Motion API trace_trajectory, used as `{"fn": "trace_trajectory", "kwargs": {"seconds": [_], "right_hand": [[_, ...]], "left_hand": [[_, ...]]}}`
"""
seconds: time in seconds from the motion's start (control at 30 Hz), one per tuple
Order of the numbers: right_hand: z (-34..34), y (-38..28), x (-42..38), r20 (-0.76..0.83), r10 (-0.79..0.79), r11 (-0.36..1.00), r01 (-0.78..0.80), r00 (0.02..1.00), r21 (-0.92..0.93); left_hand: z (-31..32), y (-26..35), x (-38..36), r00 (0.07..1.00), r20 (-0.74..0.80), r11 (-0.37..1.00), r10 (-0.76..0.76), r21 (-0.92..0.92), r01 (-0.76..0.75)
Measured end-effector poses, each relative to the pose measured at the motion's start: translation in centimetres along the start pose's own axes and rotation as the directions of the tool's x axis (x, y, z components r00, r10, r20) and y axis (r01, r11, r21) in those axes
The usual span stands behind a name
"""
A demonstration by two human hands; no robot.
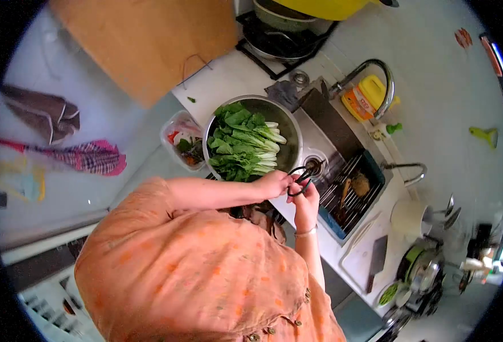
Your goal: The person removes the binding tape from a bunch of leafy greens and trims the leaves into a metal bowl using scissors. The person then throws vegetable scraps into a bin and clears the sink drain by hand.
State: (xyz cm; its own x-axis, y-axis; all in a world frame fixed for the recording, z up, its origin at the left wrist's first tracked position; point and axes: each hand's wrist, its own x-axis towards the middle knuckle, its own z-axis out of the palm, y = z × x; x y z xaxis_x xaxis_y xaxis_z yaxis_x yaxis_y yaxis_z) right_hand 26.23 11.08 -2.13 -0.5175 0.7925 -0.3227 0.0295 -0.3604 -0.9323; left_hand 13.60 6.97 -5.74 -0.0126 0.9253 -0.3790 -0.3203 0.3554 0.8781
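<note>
A pair of black-handled scissors (pixel 307 178) is between my hands, over the counter edge beside the sink. My left hand (pixel 273 186) is closed at one side of the loop handles. My right hand (pixel 305 204), with a bracelet on its wrist, grips the handles from the other side. The blades are hard to make out against the sink drain. Close to my left hand stands a large steel bowl (pixel 295 122). Leafy greens (pixel 243 137) with pale stems lie bunched in it, the stems pointing toward the sink.
A sink rack (pixel 351 194) holds a brush and a scrubber. A cleaver (pixel 378 255) lies on the counter. A plastic tub of scraps (pixel 177 122) sits beside the bowl. A yellow bottle (pixel 365 97) stands behind the faucet (pixel 389 85). Pans rest on the stove (pixel 283 74).
</note>
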Motion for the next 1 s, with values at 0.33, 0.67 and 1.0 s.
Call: {"fn": "trace_trajectory", "kwargs": {"seconds": [0.33, 0.67, 1.0], "right_hand": [[2.1, 2.4, 3.9, -0.345, -0.186, 0.977, 0.136, 0.92, -0.165], [-0.9, 8.7, -0.3, -0.355, 0.165, 0.938, -0.257, 0.92, -0.233], [0.3, 8.8, 5.4, -0.251, 0.2, 0.977, -0.211, 0.947, -0.017]], "left_hand": [[-10.6, 6.0, 4.8, 0.907, 0.354, 0.294, 0.227, 0.863, -0.41], [-16.6, 10.0, 8.6, 0.987, -0.004, -0.037, -0.158, 0.999, -0.002], [-20.2, 6.0, 5.0, 0.891, -0.214, 0.048, -0.4, 0.966, 0.253]]}}
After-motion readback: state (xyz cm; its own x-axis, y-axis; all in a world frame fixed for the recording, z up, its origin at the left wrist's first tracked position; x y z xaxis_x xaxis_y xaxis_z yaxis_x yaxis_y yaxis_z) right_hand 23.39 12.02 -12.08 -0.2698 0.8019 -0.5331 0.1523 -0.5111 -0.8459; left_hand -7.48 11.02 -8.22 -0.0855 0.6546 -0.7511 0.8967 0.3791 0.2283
